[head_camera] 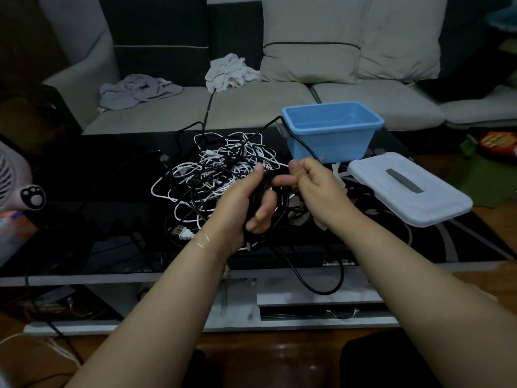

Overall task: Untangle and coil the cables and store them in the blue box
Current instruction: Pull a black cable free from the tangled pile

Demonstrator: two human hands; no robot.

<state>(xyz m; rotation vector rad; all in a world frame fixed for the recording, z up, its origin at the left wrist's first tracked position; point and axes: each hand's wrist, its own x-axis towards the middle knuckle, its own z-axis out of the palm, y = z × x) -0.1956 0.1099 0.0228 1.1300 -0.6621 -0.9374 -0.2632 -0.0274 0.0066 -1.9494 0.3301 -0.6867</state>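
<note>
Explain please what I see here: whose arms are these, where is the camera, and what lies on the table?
There is no machine; a person wears one camera on the head, looking down at both bare hands. The left hand grips a bunch of black cable. The right hand pinches a strand of it. On the dark glass table lies a tangle of white and black cables, an open blue box, seemingly empty, and its pale lid beside it.

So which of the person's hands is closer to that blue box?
Right. The right hand pinches a black cable just in front of the blue box. The left hand grips black cable loops farther away, to the box's left and nearer the person.
</note>
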